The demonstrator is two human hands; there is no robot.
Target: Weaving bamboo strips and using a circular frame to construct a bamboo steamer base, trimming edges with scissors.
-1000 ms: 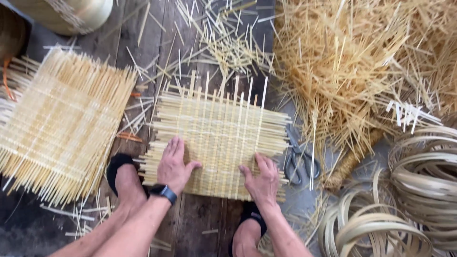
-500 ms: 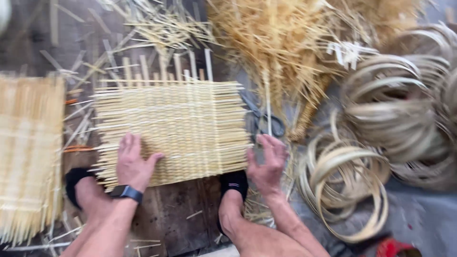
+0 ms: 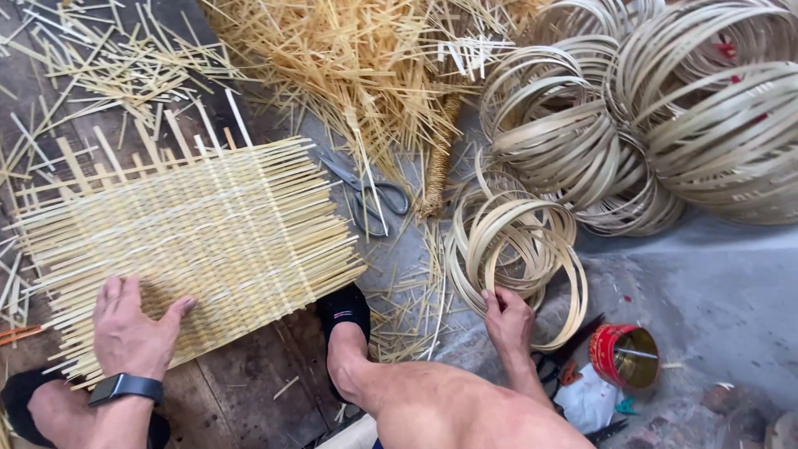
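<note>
A woven bamboo mat [image 3: 199, 241] lies flat on the dark floor, loose strip ends sticking out along its edges. My left hand [image 3: 133, 328], a black watch on its wrist, presses flat on the mat's near left part with fingers spread. My right hand [image 3: 509, 320] has closed on the near rim of a loose stack of thin bamboo hoops [image 3: 515, 249] on the grey floor to the right of the mat. My right foot in a black sandal [image 3: 345, 320] rests on the mat's near right corner.
Grey scissors [image 3: 370, 193] lie between mat and hoops. Large bundles of bamboo rings [image 3: 665, 116] fill the far right. A heap of loose bamboo splints [image 3: 349, 66] lies beyond the mat. A red open tin [image 3: 625, 356] stands near my right knee.
My right hand left the mat's right edge and moved right onto the bamboo hoops. The view swung right, showing more ring bundles. My left hand stays on the mat.
</note>
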